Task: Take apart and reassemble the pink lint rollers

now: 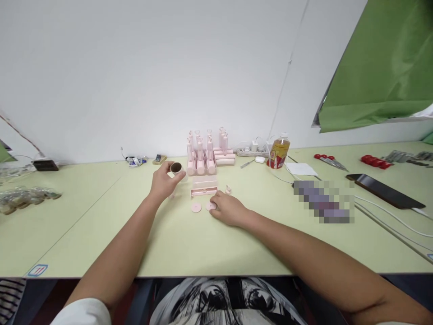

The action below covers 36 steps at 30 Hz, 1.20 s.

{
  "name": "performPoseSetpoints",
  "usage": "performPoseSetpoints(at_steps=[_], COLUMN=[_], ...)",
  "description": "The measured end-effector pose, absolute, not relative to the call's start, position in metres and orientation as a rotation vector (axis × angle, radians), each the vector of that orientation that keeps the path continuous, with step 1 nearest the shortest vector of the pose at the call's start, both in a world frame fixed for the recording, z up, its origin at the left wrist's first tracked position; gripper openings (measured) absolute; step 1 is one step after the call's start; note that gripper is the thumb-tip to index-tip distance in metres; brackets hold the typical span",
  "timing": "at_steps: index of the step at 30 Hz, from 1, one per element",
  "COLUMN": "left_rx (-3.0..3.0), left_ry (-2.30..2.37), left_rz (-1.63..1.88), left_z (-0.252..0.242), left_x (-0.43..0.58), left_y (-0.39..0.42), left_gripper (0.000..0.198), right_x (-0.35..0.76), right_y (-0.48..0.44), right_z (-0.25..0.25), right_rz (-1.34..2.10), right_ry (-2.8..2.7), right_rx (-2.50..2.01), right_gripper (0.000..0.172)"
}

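My left hand [163, 181] is closed around a white roll with a brown cardboard core [176, 168], tilted so that its open end shows. My right hand [228, 208] has its fingertips on a small pink disc [210, 206] at the tabletop, its fingers closed on the edge. A second pink disc [196, 207] lies flat just left of it. Behind the discs is a long pink holder piece [204, 192], with a clear cover [204, 182] beyond. A small pink part [228, 190] sits behind my right hand.
Several pink lint rollers [200, 167] stand grouped near the wall. To their right are a power strip [248, 152], a bottle [279, 151] and white paper [301, 169]. A black phone [385, 191] and cables lie farther right. Wrapped items [25, 198] lie at far left.
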<state>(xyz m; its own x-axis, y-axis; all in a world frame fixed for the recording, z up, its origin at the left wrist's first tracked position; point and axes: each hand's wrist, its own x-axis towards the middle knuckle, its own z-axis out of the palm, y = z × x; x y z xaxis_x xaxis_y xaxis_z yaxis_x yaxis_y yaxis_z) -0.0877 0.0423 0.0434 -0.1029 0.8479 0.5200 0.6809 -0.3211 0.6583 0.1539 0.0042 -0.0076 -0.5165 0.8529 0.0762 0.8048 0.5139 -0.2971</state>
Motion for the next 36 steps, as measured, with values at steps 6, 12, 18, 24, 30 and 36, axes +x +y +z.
performPoseSetpoints(at_steps=[6,12,18,24,30,36], left_rx=[2.256,2.380,2.403,2.413,2.500,2.579], left_ry=[1.332,1.199,1.149,1.109,0.981,0.936], left_rz=[1.446,1.384,1.130,1.085,1.103,1.070], left_z=[0.039,0.028,0.017,0.015,0.013,0.013], left_x=[-0.063,-0.051,-0.046,-0.044,-0.041,-0.036], left_y=[0.021,0.017,0.021,0.020,0.020,0.016], left_gripper=[0.040,0.041,0.061,0.047,0.046,0.045], right_x=[0.154,0.157,0.160,0.169,0.172,0.168], right_y=[0.007,0.001,-0.003,0.001,0.002,-0.001], right_z=[-0.010,-0.004,-0.001,0.008,0.012,0.005], right_rz=[0.284,0.303,0.365,0.500,0.805,0.748], right_ry=[-2.583,-2.629,-2.630,-2.282,-1.703,-1.729], right_rx=[-1.352,-1.331,-1.302,-1.273,-1.067,-0.928], right_gripper=[0.015,0.018,0.016,0.012,0.030,0.024])
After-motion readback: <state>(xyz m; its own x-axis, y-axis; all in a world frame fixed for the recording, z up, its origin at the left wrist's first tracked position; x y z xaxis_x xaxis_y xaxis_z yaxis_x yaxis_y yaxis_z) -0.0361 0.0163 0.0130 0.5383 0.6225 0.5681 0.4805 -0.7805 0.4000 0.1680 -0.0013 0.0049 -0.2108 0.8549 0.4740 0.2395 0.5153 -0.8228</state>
